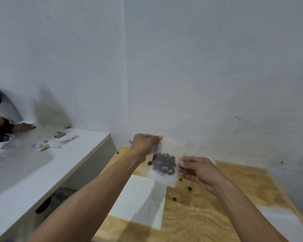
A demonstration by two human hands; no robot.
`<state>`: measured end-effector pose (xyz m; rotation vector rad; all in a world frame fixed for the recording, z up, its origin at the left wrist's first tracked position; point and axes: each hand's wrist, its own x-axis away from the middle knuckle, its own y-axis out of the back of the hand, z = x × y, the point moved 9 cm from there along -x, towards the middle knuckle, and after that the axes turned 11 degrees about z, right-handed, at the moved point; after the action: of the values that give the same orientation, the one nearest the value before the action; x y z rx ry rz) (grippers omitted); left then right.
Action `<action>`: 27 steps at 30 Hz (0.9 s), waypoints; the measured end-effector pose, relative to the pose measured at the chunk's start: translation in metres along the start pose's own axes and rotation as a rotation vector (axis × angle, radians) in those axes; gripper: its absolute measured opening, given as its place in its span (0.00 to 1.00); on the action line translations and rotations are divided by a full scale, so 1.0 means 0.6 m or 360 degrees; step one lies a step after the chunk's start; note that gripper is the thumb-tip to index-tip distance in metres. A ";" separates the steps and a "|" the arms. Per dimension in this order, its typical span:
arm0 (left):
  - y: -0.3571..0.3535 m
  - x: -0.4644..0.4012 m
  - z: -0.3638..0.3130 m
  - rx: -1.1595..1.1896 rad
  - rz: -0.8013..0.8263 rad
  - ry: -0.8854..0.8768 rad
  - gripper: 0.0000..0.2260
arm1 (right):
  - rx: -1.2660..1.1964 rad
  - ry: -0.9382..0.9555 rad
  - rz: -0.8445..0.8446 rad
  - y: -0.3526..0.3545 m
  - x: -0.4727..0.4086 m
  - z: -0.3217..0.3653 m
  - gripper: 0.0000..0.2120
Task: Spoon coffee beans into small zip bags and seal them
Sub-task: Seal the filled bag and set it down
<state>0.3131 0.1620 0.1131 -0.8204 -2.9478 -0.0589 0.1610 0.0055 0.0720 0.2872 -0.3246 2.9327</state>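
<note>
A small clear zip bag [162, 177] hangs in the air above the wooden table [208, 215], with a dark cluster of coffee beans [164, 164] inside it. My left hand [144, 143] pinches the bag's upper left edge. My right hand [197, 169] pinches its right edge at the level of the beans. The bag is tilted and blurred, so I cannot tell whether its zip is closed. A few loose beans [189, 188] lie on the table below the bag. No spoon is in view.
A stack of flat clear bags [142, 201] lies on the table under my left forearm. A white table [42, 163] stands to the left with scraps on it; another person's hand [23, 127] rests there. Walls close behind.
</note>
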 end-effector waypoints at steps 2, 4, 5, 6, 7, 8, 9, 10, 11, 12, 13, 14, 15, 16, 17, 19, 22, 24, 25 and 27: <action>0.012 0.002 0.034 -0.0251 0.0069 0.0266 0.17 | -0.0220 -0.0032 -0.0160 0.000 -0.014 -0.011 0.04; 0.019 0.006 0.055 -0.0410 0.0148 0.0379 0.12 | -0.0213 -0.0051 -0.0296 -0.001 -0.029 -0.016 0.04; 0.023 0.007 0.058 -0.0421 0.0169 0.0364 0.08 | -0.0103 -0.0056 -0.0345 0.000 -0.035 -0.016 0.04; 0.029 0.004 0.059 -0.0415 0.0168 0.0324 0.09 | 0.0045 -0.0056 -0.0364 -0.004 -0.041 -0.013 0.05; 0.038 0.003 0.055 -0.0413 0.0141 0.0284 0.09 | 0.0188 -0.0050 -0.0351 -0.012 -0.046 -0.010 0.08; 0.050 -0.001 0.053 -0.0405 0.0086 0.0244 0.05 | 0.0293 -0.0048 -0.0312 -0.024 -0.052 -0.008 0.13; 0.064 -0.001 0.048 -0.0372 0.0011 0.0196 0.05 | 0.0368 -0.0049 -0.0256 -0.039 -0.058 -0.007 0.19; 0.078 -0.005 0.047 -0.0326 -0.0057 0.0166 0.11 | 0.0434 -0.0057 -0.0206 -0.054 -0.067 -0.006 0.25; 0.089 -0.008 0.045 -0.0279 -0.0104 0.0137 0.16 | 0.0499 -0.0052 -0.0169 -0.070 -0.076 -0.005 0.29; 0.100 -0.013 0.044 -0.0263 -0.0134 0.0110 0.18 | 0.0558 -0.0038 -0.0155 -0.083 -0.087 -0.004 0.32; 0.112 -0.017 0.046 -0.0249 -0.0168 0.0082 0.20 | 0.0601 -0.0013 -0.0153 -0.095 -0.100 -0.003 0.34; 0.124 -0.023 0.051 -0.0254 -0.0188 0.0073 0.21 | 0.0640 0.0007 -0.0159 -0.104 -0.115 -0.003 0.35; 0.137 -0.026 0.056 -0.0272 -0.0216 0.0071 0.22 | 0.0687 0.0018 -0.0162 -0.112 -0.130 -0.004 0.36; 0.149 -0.027 0.062 -0.0305 -0.0247 0.0080 0.23 | 0.0749 0.0012 -0.0155 -0.121 -0.146 -0.008 0.36; 0.160 -0.028 0.071 -0.0337 -0.0272 0.0091 0.24 | 0.0802 -0.0007 -0.0137 -0.131 -0.160 -0.014 0.36; 0.180 -0.028 0.093 -0.0405 -0.0313 0.0149 0.26 | 0.0937 -0.0084 -0.0121 -0.150 -0.185 -0.036 0.36; 0.189 -0.032 0.128 -0.0614 -0.0265 0.0234 0.26 | 0.1147 -0.0192 -0.0187 -0.161 -0.205 -0.068 0.30; 0.179 -0.036 0.138 -0.0804 -0.0154 0.0259 0.15 | 0.1248 -0.0214 -0.0284 -0.154 -0.210 -0.074 0.25; 0.170 -0.040 0.143 -0.0867 -0.0102 0.0279 0.11 | 0.1313 -0.0208 -0.0325 -0.148 -0.212 -0.076 0.23; 0.150 -0.055 0.159 -0.0930 0.0009 0.0284 0.20 | 0.1461 -0.0209 -0.0386 -0.133 -0.215 -0.077 0.18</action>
<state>0.3811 0.2275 0.0167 -0.8184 -2.7715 -0.9728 0.2930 0.0731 0.0164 0.5758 0.9916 2.6122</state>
